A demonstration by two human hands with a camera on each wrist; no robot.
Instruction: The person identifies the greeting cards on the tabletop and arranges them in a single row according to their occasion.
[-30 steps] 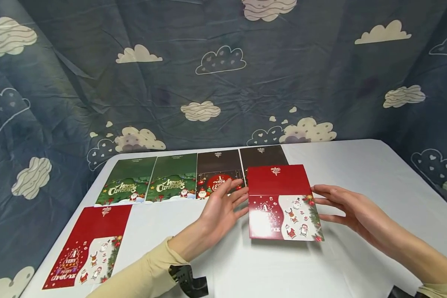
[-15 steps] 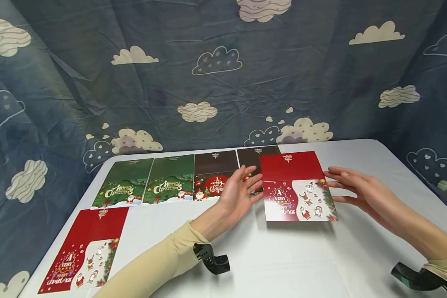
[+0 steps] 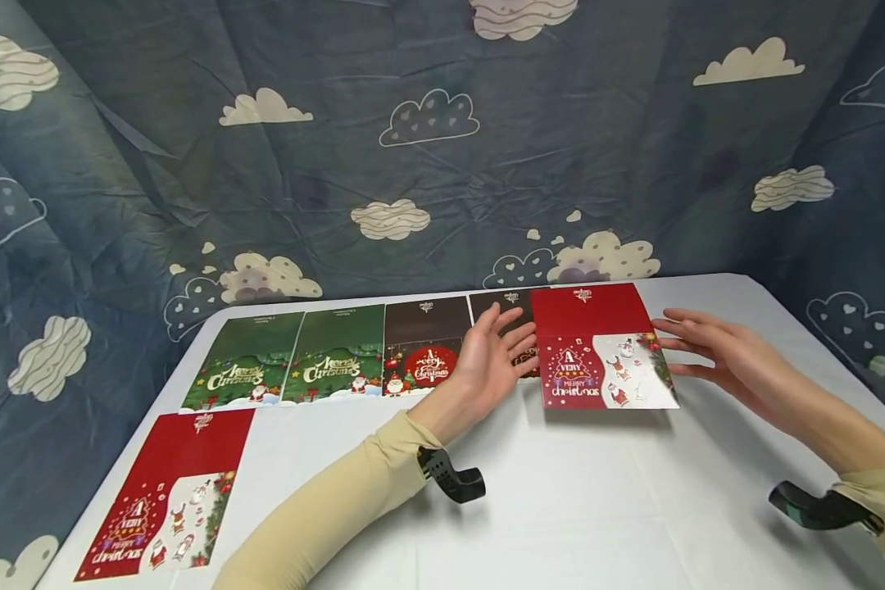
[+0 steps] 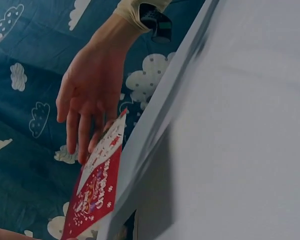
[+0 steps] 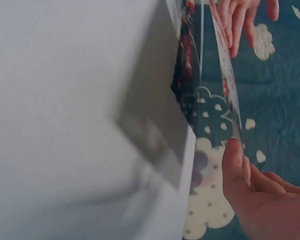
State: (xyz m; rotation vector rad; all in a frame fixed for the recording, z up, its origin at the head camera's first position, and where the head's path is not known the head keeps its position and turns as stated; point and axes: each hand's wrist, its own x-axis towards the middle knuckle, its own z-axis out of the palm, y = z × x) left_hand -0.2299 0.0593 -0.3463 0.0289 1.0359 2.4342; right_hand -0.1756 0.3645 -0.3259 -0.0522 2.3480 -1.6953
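A red and white Christmas card [image 3: 590, 352], unfolded, is raised off the table between my two hands in the head view. My left hand [image 3: 490, 360] is at its left edge, palm turned inward and fingers extended. At its right edge is my right hand [image 3: 730, 352], with fingers stretched toward the card. In the right wrist view the right thumb [image 5: 233, 165] meets the card's edge, seen nearly edge-on. The left wrist view shows the card [image 4: 97, 187] tilted, with straight fingertips at its far side. A dark card [image 3: 512, 303] behind is partly covered by the left hand and the raised card.
Two green Christmas cards [image 3: 247, 360] and a dark card with a red ball [image 3: 424, 344] lie in a row along the table's back. Another red card [image 3: 165, 492] lies at the front left. A cloud-patterned curtain [image 3: 442, 180] hangs behind the white table [image 3: 560, 508].
Both hands have carried the red card away from me and to the right, toward the end of the back row. The cards on the table stay put.
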